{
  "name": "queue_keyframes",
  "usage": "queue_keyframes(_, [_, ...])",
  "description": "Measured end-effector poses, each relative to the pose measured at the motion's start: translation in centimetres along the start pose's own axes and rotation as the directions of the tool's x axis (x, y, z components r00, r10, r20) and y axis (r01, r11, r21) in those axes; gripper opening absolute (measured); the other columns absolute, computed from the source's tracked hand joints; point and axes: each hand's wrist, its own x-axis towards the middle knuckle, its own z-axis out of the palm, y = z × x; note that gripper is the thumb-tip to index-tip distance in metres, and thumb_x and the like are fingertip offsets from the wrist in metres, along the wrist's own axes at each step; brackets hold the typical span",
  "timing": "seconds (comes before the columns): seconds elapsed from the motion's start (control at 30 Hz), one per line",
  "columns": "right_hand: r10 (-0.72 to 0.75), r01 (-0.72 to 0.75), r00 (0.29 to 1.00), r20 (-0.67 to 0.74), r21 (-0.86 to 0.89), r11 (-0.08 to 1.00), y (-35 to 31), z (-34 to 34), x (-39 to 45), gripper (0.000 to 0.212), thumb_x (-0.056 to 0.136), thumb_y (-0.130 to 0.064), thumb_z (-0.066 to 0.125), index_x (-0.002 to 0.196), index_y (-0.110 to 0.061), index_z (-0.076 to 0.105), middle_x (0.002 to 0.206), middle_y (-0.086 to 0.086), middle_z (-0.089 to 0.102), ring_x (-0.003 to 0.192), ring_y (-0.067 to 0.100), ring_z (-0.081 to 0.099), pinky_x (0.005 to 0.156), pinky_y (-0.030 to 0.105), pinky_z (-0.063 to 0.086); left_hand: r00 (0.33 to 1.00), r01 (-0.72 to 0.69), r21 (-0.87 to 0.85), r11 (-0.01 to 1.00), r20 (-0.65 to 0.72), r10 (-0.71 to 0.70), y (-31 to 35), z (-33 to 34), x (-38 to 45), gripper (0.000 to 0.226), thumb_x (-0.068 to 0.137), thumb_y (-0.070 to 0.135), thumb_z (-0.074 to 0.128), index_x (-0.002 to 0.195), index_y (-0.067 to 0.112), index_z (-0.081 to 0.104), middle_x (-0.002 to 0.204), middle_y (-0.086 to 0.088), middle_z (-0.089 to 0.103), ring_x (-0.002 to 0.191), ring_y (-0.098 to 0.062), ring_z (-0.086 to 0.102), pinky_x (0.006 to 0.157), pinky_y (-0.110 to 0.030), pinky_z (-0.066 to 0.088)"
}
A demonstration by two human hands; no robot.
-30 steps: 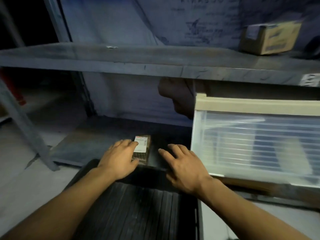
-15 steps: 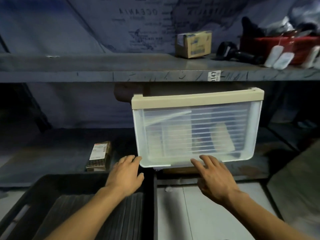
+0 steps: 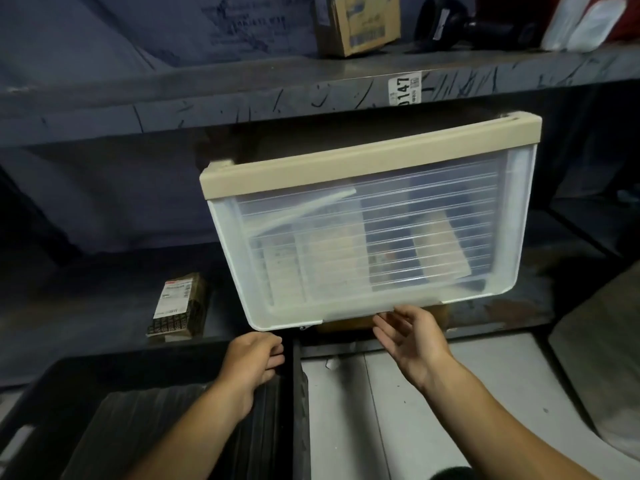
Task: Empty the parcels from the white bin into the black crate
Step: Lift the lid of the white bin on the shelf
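Parcels lie in two places. At the far left a single brown parcel [image 3: 178, 305] with a white label rests flat on the lower shelf [image 3: 86, 306], well apart from either hand. Below it, at the bottom left, the black crate [image 3: 166, 410] sits with its ribbed floor bare. The left hand [image 3: 252, 362] is over the crate's right edge, fingers loosely curled and holding nothing, just below the near left corner of the white bin [image 3: 374, 233] without touching it. The bin, translucent with a beige rim, stands on the lower shelf, its front face towards the camera; flat parcels [image 3: 332, 261] show dimly through its ribbed wall. The right hand [image 3: 412, 337] is relaxed and open, palm turned left, its fingertips [image 3: 398, 311] at the bin's lower front edge; whether they touch cannot be told. Above, the upper shelf [image 3: 242, 95] carries a cardboard box [image 3: 360, 22].
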Motion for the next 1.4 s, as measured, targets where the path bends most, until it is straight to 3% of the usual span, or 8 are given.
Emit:
queue_keyframes(0.3, [-0.029, 0.029, 1.000, 0.003, -0.163, 0.986, -0.4, -2.0, -6.8, 0.011, 0.098, -0.012, 0.057, 0.091, -0.006, 0.064, 0.085, 0.013, 0.068, 0.076, 0.024, 0.068, 0.070, 0.033, 0.052, 0.997, 0.013, -0.196, 0.981, 0.075, 0.002, -0.4, 0.0, -4.9, 0.013, 0.099, 0.005, 0.052, 0.104, 0.009, 0.064, 0.107, -0.015, 0.071, 0.092, -0.026, 0.069, 0.092, -0.045, 0.051])
queue_keyframes(0.5, [-0.173, 0.201, 0.977, 0.128, -0.256, 0.946, -1.6, -3.0, -13.2, 0.007, 0.098, -0.012, 0.061, 0.100, -0.005, 0.064, 0.083, 0.013, 0.072, 0.069, 0.022, 0.065, 0.070, 0.035, 0.053, 0.978, 0.021, -0.583, 0.812, 0.181, 0.105, 0.5, -2.4, -10.8, 0.013, 0.094, -0.005, 0.049, 0.093, 0.002, 0.061, 0.098, -0.023, 0.072, 0.088, -0.034, 0.074, 0.071, -0.042, 0.062])
queue_keyframes(0.7, [-0.259, 0.333, 0.938, 0.230, -0.398, 0.855, -3.5, -2.7, -18.4, 0.011, 0.098, -0.010, 0.061, 0.093, -0.007, 0.070, 0.083, 0.016, 0.073, 0.069, 0.022, 0.065, 0.072, 0.034, 0.054, 0.974, -0.035, -0.684, 0.728, 0.138, 0.177, 4.4, -3.9, -15.6, 0.011, 0.097, 0.005, 0.053, 0.092, 0.004, 0.062, 0.073, -0.016, 0.071, 0.067, -0.025, 0.074, 0.062, -0.033, 0.063])
queue_keyframes(0.8, [-0.523, 0.639, 0.762, 0.382, -0.575, 0.511, -4.5, -3.1, -20.5, 0.026, 0.096, -0.006, 0.062, 0.073, -0.016, 0.070, 0.070, 0.001, 0.067, 0.059, 0.010, 0.058, 0.063, 0.024, 0.048, 0.972, -0.088, -0.683, 0.725, 0.100, 0.213, 6.4, -4.3, -17.0, 0.012, 0.097, 0.005, 0.054, 0.089, 0.003, 0.063, 0.070, -0.014, 0.070, 0.065, -0.023, 0.073, 0.058, -0.031, 0.062])
queue_keyframes(0.87, [-0.702, 0.783, 0.428, 0.569, -0.621, -0.026, -5.7, -3.0, -21.3, 0.019, 0.094, -0.012, 0.067, 0.078, -0.024, 0.068, 0.077, -0.007, 0.067, 0.071, 0.009, 0.061, 0.066, 0.023, 0.048, 0.970, -0.117, -0.685, 0.719, 0.076, 0.230, 7.6, -4.5, -17.4, 0.012, 0.096, 0.005, 0.055, 0.088, 0.002, 0.063, 0.067, -0.012, 0.069, 0.063, -0.022, 0.073, 0.058, -0.030, 0.062])
queue_keyframes(0.97, [-0.554, 0.574, -0.061, 0.830, -0.425, -0.700, -7.5, -1.9, -20.5, 0.017, 0.091, -0.017, 0.064, 0.105, -0.011, 0.071, 0.105, 0.006, 0.065, 0.095, 0.025, 0.059, 0.081, 0.035, 0.047, 0.969, -0.144, -0.673, 0.725, 0.051, 0.240, 8.7, -4.6, -17.7, 0.012, 0.095, 0.005, 0.057, 0.086, 0.001, 0.062, 0.065, -0.011, 0.069, 0.062, -0.021, 0.073, 0.058, -0.030, 0.061])
queue_keyframes(1.1, [-0.285, 0.377, -0.116, 0.951, -0.224, -0.899, -8.3, -0.5, -17.2, 0.031, 0.093, -0.020, 0.062, 0.119, -0.007, 0.069, 0.125, 0.018, 0.063, 0.107, 0.038, 0.061, 0.087, 0.045, 0.047, 0.968, -0.124, -0.671, 0.731, 0.080, 0.237, 8.7, -4.3, -17.6, 0.007, 0.096, 0.005, 0.058, 0.093, 0.000, 0.063, 0.069, -0.013, 0.070, 0.066, -0.023, 0.075, 0.057, -0.031, 0.062])
queue_keyframes(1.4, [-0.213, 0.350, -0.131, 0.968, -0.156, -0.924, -7.7, 0.0, -14.6, 0.032, 0.099, -0.020, 0.051, 0.119, -0.005, 0.069, 0.119, 0.019, 0.067, 0.104, 0.038, 0.064, 0.086, 0.043, 0.047, 0.970, -0.122, -0.670, 0.732, 0.075, 0.229, 8.6, -4.3, -16.6, 0.008, 0.096, 0.006, 0.058, 0.097, 0.001, 0.063, 0.071, -0.014, 0.072, 0.069, -0.023, 0.076, 0.060, -0.031, 0.063])
